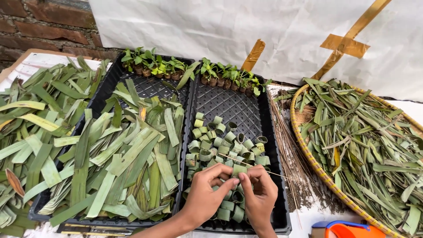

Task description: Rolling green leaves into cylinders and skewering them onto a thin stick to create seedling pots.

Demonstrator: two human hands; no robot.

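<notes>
Far back, seedlings [154, 67] line the left tray [115, 72]. Cut leaf strips [128, 154] fill that tray. A round woven basket [308, 154] of leaf scraps sits right, a brick wall [44, 22] far left.

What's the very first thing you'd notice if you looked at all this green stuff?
Two hands meet at the bottom middle, the left hand and right hand pinching a rolled leaf ring with a thin stick through it. They work over a black tray filled with a heap of little leaf rings. Beside it, cut leaf strips fill a second tray, and a round woven basket of leaf scraps sits at the right.
</notes>
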